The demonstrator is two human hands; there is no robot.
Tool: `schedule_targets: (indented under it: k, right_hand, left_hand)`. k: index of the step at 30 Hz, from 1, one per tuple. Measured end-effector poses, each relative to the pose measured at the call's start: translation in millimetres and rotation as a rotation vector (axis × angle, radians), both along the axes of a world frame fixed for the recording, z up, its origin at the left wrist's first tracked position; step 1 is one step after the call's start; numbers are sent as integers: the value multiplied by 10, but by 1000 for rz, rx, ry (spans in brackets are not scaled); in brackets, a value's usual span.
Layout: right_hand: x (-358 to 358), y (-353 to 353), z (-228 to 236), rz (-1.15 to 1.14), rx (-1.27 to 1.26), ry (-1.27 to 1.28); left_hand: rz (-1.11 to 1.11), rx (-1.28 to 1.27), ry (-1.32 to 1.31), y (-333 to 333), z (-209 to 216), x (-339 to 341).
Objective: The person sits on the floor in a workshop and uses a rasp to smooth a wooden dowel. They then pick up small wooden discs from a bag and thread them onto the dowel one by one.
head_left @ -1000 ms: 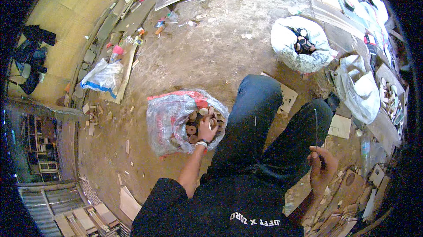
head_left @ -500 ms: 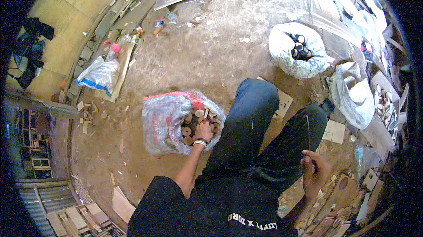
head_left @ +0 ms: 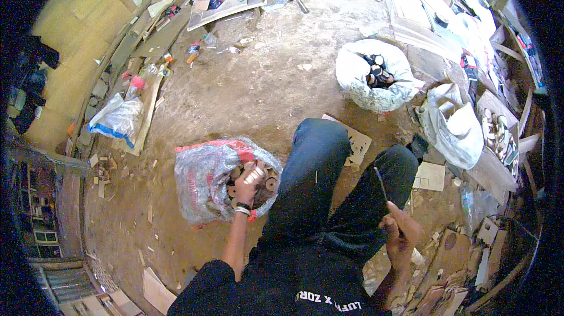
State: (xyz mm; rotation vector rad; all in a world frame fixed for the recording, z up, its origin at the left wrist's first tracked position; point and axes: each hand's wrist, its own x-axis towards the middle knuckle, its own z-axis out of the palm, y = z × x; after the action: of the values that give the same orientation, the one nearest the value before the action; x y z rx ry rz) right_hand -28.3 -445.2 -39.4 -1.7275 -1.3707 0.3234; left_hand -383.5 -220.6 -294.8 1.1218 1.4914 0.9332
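Observation:
My left hand (head_left: 244, 191) is inside the mouth of a grey and red plastic sack (head_left: 202, 178) on the floor. Its fingers are closed around a few pale round wooden discs (head_left: 254, 175) lifted above the others. Brown wooden discs (head_left: 271, 184) with centre holes lie about that hand in the sack. Over my right thigh, my right hand (head_left: 403, 231) is closed on a thin dark metal rod (head_left: 380, 184), which points up and away from me. A pale rounded piece (head_left: 418, 256) shows beside that hand; I cannot tell whether it belongs to the rod.
A white sack (head_left: 364, 94) of dark-faced round pieces stands beyond my knees. Right of it are another white sack (head_left: 449, 134) and a heap of pale pieces (head_left: 499, 136). Wood scraps (head_left: 452, 263) lie at lower right, and a white and blue bag (head_left: 117, 117) at left.
My left hand has risen from among the discs with pale ones in its fingers. The rod in my right hand now tilts to the left. The whole view has shifted slightly.

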Motion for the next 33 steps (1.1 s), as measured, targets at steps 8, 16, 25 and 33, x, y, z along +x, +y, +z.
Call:
schedule_targets:
  k: [8, 16, 25, 33]
  right_hand:
    - [-254, 249, -21, 385, -407, 23]
    - [-382, 218, 19, 391, -389, 122]
    - [-315, 204, 68, 407, -488, 82]
    - [-262, 190, 17, 451, -475, 155]
  left_hand:
    - [-390, 56, -812, 206, 1659, 350]
    - [-831, 181, -474, 340, 2345, 563]
    - [-917, 134, -411, 419, 2565, 568]
    - [-960, 298, -338, 410, 2650, 572]
